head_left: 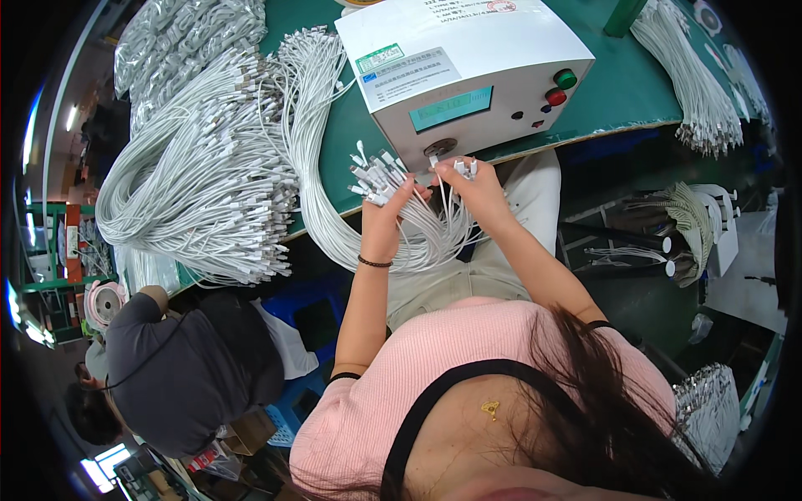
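My left hand (386, 219) is closed around a bunch of white charging cables (434, 236), whose connector ends fan out above the fingers. My right hand (480, 196) pinches the white connector of one cable at the round port (440, 148) on the front of a white tester box (388, 125). Whether the plug is fully inside the port I cannot tell. More connector ends stick out beside the right fingers. The cables loop down over my lap and join a long bundle on the left. A lit screen (451, 109) is on the box's front.
A large heap of white cables (200, 184) covers the left of the green table (622, 88), with bagged cables (188, 37) behind it. Another cable bundle (689, 83) hangs over the right edge. A person in dark clothing (192, 371) sits at lower left. Racked cables (681, 230) stand at right.
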Motion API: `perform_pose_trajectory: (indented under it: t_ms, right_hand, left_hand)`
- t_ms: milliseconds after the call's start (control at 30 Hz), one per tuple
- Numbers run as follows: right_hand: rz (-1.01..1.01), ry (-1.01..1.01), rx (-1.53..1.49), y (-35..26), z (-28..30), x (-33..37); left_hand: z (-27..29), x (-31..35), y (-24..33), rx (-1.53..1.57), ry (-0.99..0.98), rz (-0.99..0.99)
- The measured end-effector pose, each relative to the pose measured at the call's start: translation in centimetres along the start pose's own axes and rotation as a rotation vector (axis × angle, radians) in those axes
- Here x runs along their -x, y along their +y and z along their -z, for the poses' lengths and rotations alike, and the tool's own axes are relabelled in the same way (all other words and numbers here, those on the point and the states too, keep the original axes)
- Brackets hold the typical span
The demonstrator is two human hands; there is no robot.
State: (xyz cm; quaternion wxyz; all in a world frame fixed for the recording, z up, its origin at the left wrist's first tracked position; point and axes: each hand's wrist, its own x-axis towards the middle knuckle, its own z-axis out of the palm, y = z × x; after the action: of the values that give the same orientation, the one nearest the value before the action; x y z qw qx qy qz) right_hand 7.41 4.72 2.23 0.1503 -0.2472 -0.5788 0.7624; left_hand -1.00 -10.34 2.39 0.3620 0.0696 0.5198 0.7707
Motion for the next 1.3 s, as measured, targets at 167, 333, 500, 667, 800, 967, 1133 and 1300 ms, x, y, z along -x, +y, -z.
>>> perform_pose_trajectory:
  t_ms: [167,333,500,667,800,967,1133,1300]
  right_hand:
    - [-0.096,-0.038,-0.041,-0.6,0.2,-1.2]
    - [-0.108,-0.046,-0.069,-0.9,0.3,-1.3]
    - [-0.143,-0.163,0.053,-1.6,0.7,-1.3]
    - [0.079,-0.131,0.237,0.0,0.7,-1.3]
    - [0.060,-0.099,0.107,0.5,0.9,-1.1]
    - [-0.012,-0.108,0.011,-0.3,0.6,-1.3]
    - [-0.061,-0.088,-0.108,-0.8,0.4,-1.7]
    - [-0.048,-0.102,-0.015,-1.0,0.6,-1.7]
  left_hand:
    - [-0.6,0.0,0.1,0.039,0.094,-0.009]
    - [-0.7,-0.1,-0.2,0.032,0.068,-0.087]
    - [-0.2,0.2,-0.9,-0.119,-0.050,-0.056]
    - [-0.2,-0.1,-1.2,-0.238,-0.153,-0.043]
    - [-0.1,0.3,-0.5,-0.191,-0.054,0.034]
    - [-0.2,0.0,0.2,-0.101,0.038,-0.022]
    - [-0.3,-0.3,0.2,-0.044,0.069,-0.081]
    - [-0.2,-0.4,0.0,-0.044,0.080,-0.108]
